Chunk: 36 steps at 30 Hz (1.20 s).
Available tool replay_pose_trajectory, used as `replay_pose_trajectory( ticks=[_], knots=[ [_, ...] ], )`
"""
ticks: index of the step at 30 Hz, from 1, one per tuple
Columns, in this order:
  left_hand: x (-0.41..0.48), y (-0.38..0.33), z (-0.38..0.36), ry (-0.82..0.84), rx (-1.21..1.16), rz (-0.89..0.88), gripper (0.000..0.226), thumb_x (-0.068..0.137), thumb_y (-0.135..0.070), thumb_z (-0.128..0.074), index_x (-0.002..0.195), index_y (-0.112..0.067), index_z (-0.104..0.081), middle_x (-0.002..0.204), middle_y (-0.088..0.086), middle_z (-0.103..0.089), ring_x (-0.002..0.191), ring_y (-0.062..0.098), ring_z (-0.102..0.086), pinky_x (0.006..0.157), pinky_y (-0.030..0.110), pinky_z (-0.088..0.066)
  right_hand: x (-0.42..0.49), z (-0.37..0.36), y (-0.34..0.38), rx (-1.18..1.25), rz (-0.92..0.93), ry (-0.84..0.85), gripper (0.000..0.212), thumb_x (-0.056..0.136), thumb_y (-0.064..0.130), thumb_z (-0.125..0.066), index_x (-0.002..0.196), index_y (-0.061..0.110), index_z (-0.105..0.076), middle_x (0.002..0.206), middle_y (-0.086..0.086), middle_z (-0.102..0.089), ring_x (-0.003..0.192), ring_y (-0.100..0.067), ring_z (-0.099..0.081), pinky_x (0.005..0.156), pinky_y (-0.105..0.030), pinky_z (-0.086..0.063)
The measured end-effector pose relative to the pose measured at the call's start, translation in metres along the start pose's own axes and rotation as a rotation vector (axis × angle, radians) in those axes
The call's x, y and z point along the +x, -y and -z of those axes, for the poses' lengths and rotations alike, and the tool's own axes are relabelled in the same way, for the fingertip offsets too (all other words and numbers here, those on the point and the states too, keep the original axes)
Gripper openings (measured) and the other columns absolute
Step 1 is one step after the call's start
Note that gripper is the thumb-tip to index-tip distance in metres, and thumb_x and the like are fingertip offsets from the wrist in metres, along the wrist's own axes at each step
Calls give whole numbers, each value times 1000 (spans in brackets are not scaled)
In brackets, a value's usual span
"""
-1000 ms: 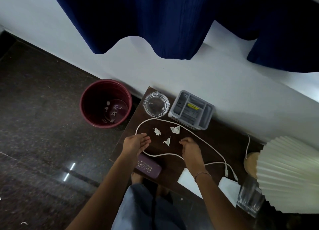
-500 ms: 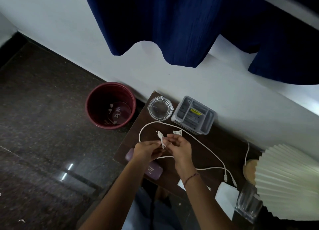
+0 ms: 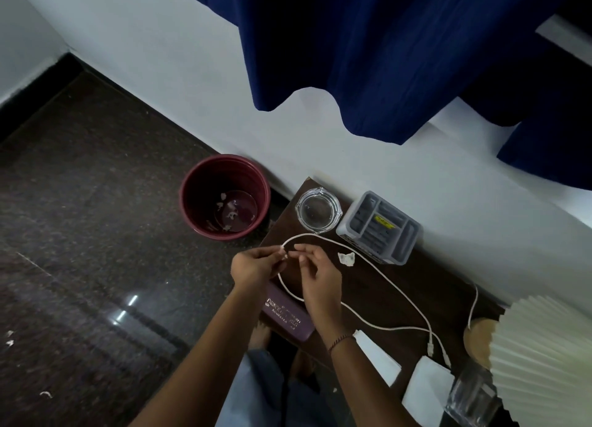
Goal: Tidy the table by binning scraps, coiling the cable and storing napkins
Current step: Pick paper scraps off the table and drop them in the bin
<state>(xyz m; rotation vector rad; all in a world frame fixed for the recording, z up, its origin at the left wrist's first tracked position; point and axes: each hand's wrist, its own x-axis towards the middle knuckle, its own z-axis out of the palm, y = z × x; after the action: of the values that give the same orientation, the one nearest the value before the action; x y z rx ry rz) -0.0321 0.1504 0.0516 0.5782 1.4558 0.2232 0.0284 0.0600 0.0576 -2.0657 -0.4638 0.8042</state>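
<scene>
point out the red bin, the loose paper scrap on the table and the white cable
red bin (image 3: 196,196), head view, left inner wall.
paper scrap (image 3: 346,259), head view, middle of the crumpled piece.
white cable (image 3: 431,347), head view, plug at its end.

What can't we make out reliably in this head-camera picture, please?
Head view:
Scrap pinched by left hand: whether right hand pinches it too, too small.
Cable: one stretch hidden under right hand.
Lamp shade: cut off by right edge.
Purple case lettering: partly covered, blurred.
</scene>
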Motion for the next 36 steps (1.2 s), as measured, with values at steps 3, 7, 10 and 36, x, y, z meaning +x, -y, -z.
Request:
replay_pose_trajectory(
  ticks=[3,7,10,36],
  knots=[
    [16,-18,9,-146,-103,-72,17,76,6,-66,93,9,-67,49,1,-66,51,12,-64,55,18,-56,-2,-5,1,30,1,39,22,93,8,-46,104,21,-61,97,6,-70,96,-2,-61,78,-6,-43],
    [27,-51,24,-225,-239,-208,27,79,7,-62,106,6,-64,91,18,-70,62,10,-69,64,17,-56,-3,-6,0,14,-15,91,23,93,10,-45,103,22,-61,94,8,-70,92,3,-60,74,-5,-43],
    [30,-64,34,-160,-149,-223,39,88,4,-50,126,-3,-53,126,24,-58,103,30,-64,71,22,-50,-2,-3,-3,1,-32,115,23,94,11,-44,100,26,-61,91,10,-70,90,0,-62,72,-7,-45],
    [-10,38,-25,73,163,178,30,94,-1,-40,120,7,-52,77,10,-58,70,18,-57,67,26,-46,23,65,-87,-764,2,213,43,91,1,-37,132,9,-48,154,4,-25,122,-21,-43,103,-30,-40]
  ],
)
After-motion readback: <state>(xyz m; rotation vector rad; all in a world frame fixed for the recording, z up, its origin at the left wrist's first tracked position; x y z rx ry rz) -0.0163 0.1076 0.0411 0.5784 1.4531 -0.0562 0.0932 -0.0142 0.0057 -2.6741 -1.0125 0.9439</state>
